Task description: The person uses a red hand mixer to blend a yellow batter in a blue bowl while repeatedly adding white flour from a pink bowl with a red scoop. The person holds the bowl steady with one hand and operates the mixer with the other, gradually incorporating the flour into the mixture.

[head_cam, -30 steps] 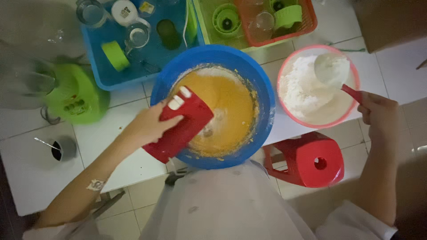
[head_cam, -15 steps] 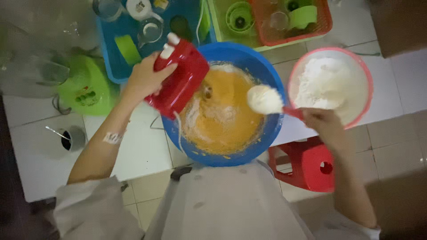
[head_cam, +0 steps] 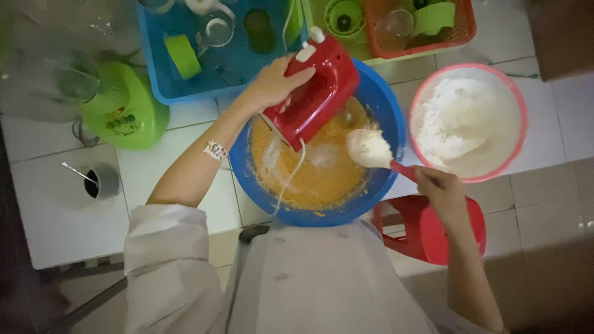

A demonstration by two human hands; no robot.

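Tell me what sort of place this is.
Likely a home or small baking kitchen: a red hand mixer over a blue bowl of yellow batter, a pink bowl of flour, and crates of cups on a tiled floor.

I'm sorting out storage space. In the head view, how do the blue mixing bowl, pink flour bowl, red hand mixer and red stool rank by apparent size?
1. blue mixing bowl
2. pink flour bowl
3. red hand mixer and red stool: unsure; the mixer is held nearer the camera, and the stool is partly hidden.

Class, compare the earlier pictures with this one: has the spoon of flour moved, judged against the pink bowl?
Yes. The spoon left the pink bowl of flour and now sits over the blue bowl, held by the right hand.
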